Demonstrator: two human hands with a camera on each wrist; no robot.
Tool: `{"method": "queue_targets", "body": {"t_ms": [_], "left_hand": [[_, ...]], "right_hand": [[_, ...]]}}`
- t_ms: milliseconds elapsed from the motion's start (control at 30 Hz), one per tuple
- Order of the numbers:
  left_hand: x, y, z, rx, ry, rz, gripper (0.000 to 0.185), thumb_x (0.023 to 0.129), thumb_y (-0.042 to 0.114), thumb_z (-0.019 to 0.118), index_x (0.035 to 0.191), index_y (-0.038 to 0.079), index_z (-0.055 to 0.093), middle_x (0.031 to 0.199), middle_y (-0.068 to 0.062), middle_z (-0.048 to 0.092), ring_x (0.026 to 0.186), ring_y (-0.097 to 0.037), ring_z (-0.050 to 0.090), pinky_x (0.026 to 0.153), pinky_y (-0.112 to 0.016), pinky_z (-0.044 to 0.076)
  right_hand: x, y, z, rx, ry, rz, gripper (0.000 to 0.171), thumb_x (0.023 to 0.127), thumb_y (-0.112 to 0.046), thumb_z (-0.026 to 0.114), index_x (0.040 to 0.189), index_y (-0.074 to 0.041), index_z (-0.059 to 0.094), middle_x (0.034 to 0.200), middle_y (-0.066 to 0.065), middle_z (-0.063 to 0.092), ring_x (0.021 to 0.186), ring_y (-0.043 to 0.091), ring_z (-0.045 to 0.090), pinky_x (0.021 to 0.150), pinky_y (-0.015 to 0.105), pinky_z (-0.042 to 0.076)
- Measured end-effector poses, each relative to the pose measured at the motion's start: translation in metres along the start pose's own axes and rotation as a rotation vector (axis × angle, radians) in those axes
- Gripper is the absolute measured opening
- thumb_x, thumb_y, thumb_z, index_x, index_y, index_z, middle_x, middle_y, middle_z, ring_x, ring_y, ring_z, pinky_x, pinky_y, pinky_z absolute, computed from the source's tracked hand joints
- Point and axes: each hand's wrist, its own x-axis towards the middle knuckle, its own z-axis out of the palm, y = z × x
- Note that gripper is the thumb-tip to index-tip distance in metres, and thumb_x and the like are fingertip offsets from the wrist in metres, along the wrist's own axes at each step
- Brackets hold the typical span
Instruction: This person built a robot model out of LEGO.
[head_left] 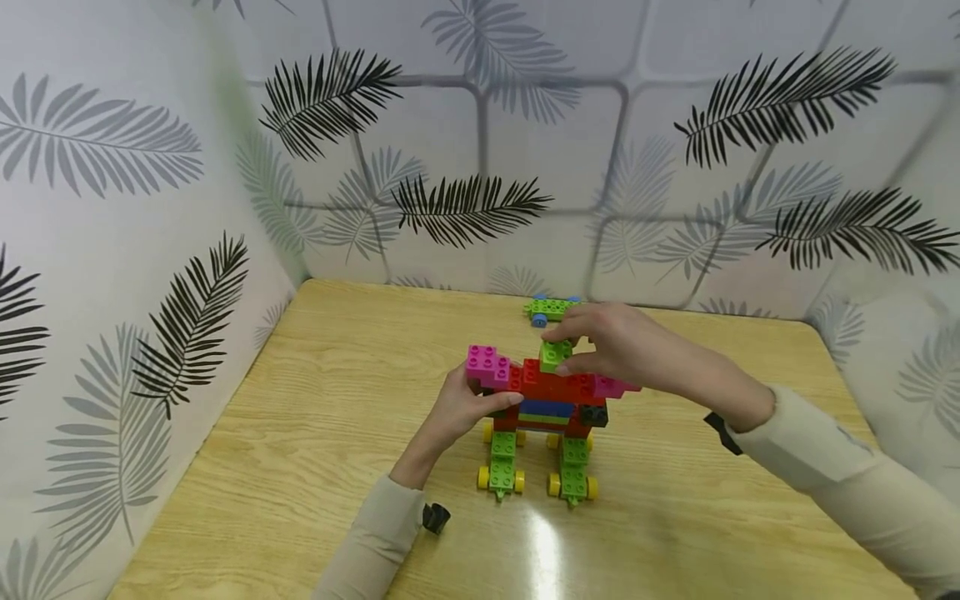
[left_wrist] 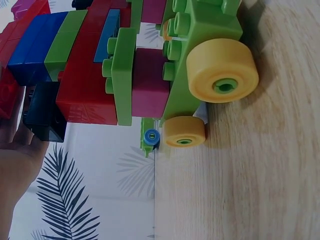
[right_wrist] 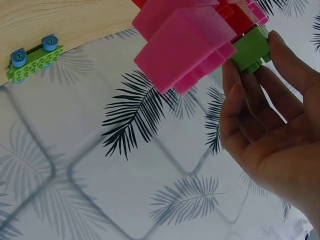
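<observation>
A toy-brick figure stands upright on two green wheeled bases with yellow wheels. Its upper part is red, with a blue and green band below and pink bricks sticking out at both ends. My left hand grips the figure's left end, thumb across the front and fingers mostly hidden behind. Between thumb and fingertips, my right hand pinches a light-green brick at the top middle, right at the red bricks. Black bricks jut from the sides, one close by my left palm.
Behind the figure, a small green wheeled base with blue wheels stands near the back edge of the wooden table. Leaf-patterned walls enclose the table at the back and sides.
</observation>
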Motion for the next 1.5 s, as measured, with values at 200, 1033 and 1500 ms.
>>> {"method": "queue_targets", "body": {"t_ms": [200,1033,1500], "left_hand": [[0.000,-0.001,-0.001,-0.010,-0.005,0.025,0.042,0.085,0.010,0.074,0.121,0.006,0.053,0.105,-0.010,0.061,0.090,-0.020,0.060,0.075,-0.030,0.052],[-0.003,0.005,-0.002,0.009,-0.004,0.027,0.043,0.084,0.016,0.077,0.120,0.006,0.056,0.106,-0.009,0.063,0.089,-0.019,0.061,0.074,-0.030,0.052],[-0.003,0.003,-0.003,0.027,-0.002,0.032,0.042,0.083,0.016,0.077,0.119,0.007,0.056,0.104,-0.009,0.063,0.086,-0.019,0.060,0.071,-0.030,0.052]], "right_hand": [[0.005,-0.002,-0.001,-0.021,-0.016,0.004,0.036,0.075,-0.016,0.082,0.109,-0.005,0.073,0.105,0.005,0.070,0.083,0.017,0.065,0.071,0.033,0.054],[0.011,0.000,-0.005,0.051,-0.096,0.031,0.037,0.074,-0.016,0.083,0.109,-0.005,0.073,0.103,0.003,0.069,0.087,0.017,0.067,0.072,0.032,0.055],[0.011,0.042,-0.007,0.223,-0.146,0.081,0.033,0.096,-0.029,0.061,0.123,-0.011,0.065,0.114,0.001,0.067,0.094,0.014,0.064,0.083,0.037,0.053]]}}
